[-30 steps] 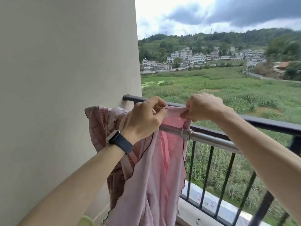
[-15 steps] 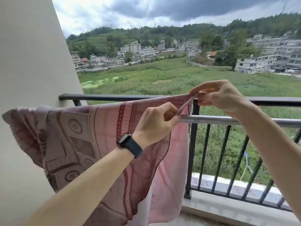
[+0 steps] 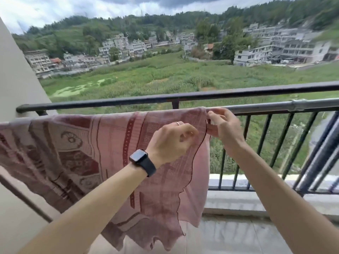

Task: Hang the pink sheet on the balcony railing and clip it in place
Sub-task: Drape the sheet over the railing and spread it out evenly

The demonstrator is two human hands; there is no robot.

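Observation:
The pink patterned sheet point(image 3: 77, 153) hangs spread over the silver rail point(image 3: 256, 107) that runs just inside the dark balcony railing point(image 3: 128, 101). Its right edge falls near the middle of the view. My right hand point(image 3: 222, 126) pinches the sheet's top right corner just below the rail. My left hand point(image 3: 172, 142), with a dark watch on the wrist and a ring, is curled against the sheet's right edge a little lower; whether it grips the cloth is hard to tell. No clip is in view.
A beige wall point(image 3: 16, 79) closes the balcony on the left. Dark vertical bars point(image 3: 264, 143) stand under the railing, above a concrete kerb point(image 3: 238, 202) and tiled floor. A metal coupling point(image 3: 298, 105) joins the silver rail at right. Fields and buildings lie beyond.
The sheet has gone from bunched at the wall to spread wide along the rail. Both hands have travelled right with its edge, and the view has swung right.

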